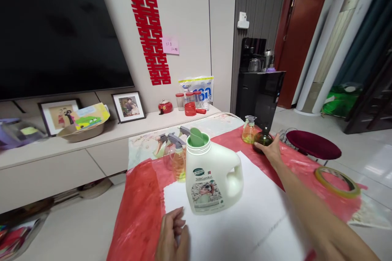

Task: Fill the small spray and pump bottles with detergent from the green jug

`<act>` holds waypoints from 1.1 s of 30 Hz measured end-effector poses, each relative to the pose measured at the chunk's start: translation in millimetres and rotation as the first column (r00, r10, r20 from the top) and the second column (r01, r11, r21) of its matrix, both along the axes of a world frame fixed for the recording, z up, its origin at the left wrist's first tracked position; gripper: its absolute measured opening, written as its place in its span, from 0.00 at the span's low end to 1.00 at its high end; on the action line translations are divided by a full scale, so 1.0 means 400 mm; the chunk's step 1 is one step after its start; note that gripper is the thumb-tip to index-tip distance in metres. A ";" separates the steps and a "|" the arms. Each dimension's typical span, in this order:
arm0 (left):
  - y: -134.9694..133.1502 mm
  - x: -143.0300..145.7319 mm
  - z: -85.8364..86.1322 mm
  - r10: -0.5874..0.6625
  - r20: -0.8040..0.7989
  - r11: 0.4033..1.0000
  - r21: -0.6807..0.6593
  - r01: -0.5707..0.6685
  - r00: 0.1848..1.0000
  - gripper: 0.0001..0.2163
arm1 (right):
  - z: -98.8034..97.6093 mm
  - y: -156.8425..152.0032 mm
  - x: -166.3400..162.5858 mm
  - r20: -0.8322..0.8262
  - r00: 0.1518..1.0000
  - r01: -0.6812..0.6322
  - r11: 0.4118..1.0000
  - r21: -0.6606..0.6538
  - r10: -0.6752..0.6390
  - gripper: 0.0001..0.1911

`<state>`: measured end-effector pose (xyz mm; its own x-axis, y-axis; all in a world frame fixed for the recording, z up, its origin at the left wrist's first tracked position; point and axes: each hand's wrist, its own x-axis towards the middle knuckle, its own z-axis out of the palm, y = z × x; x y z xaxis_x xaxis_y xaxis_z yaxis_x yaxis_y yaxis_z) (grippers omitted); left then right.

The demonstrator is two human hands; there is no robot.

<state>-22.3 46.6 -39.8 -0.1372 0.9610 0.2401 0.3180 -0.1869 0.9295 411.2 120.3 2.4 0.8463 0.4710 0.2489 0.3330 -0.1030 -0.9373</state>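
A white-green detergent jug (214, 175) stands upright on the white sheet (254, 216), its mouth uncapped with a green spout inside. At the far right of the table, my right hand (271, 149) has its thumb and fingers around a round dark green bottle (263, 138). Touching or close beside that bottle is a clear spray bottle (248, 132) with yellow liquid. My left hand (174, 234) rests near the sheet's left edge, in front of the jug, fingers loosely curled and holding nothing. Behind the jug's left side stand several spray bottles (179, 163) with grey heads, partly hidden.
Red plastic (137, 204) covers the table. A roll of yellowish tape (337, 181) lies at the right, near a dark red stool (314, 143). Along the wall, a cabinet (92, 147) carries framed photos, a basket (81, 132) and red-lidded jars (190, 104).
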 end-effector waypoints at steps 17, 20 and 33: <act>0.011 -0.014 0.015 -0.085 -0.026 0.996 -0.029 0.084 0.996 0.17 | 0.125 -0.212 -0.118 -0.019 0.953 -0.294 0.940 0.173 0.301 0.58; 0.008 -0.021 0.043 -0.145 -0.024 0.989 -0.030 0.144 0.989 0.16 | 0.145 -0.333 -0.206 -0.034 0.886 -0.450 0.874 0.185 0.463 0.54; -0.159 0.003 0.367 -0.801 0.332 0.535 0.027 0.844 0.497 0.19 | 0.120 -0.563 -0.611 -0.470 0.104 -0.835 0.334 0.438 0.877 0.63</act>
<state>-21.0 -17.1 107.0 0.6951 0.6886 0.2068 -0.1851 -0.1064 0.9769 166.9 -104.8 50.4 -0.1706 0.9853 -0.0003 -0.3859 -0.0671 -0.9201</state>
